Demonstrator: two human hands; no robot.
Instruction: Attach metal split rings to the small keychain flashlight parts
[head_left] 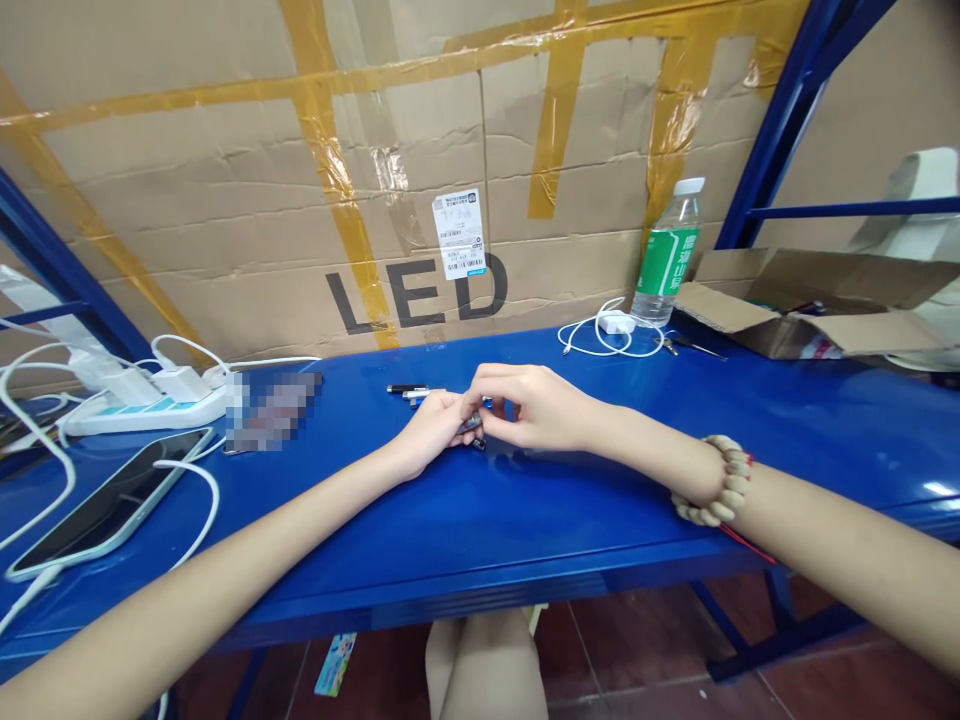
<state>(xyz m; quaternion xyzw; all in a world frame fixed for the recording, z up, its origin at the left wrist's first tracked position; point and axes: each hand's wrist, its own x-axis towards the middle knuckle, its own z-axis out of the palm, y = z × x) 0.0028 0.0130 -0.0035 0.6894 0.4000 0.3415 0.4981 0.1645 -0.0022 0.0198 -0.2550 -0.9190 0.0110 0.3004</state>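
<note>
Over the middle of the blue table (pixel 420 540), my left hand (pixel 431 430) and my right hand (pixel 536 405) meet. Both are closed, with fingertips around a small greyish piece (pixel 471 422) that looks like part of a pen; most of it is hidden by the fingers. A small black piece (pixel 480 443) shows just below the fingertips. Just behind my left hand lie a black pen (pixel 406 388) and a white-and-silver pen (pixel 421 395), partly covered by the hand. A bit of blue also shows there, too covered to make out.
At left are a power strip (pixel 150 412) with white cables, a phone (pixel 112 500) and a blurred-out flat item (pixel 274 412). Toward the back right stand a water bottle (pixel 670 255), a white charger (pixel 616 321), keys (pixel 667 343) and an open carton (pixel 817 305). A taped cardboard box (pixel 247 220) walls the back.
</note>
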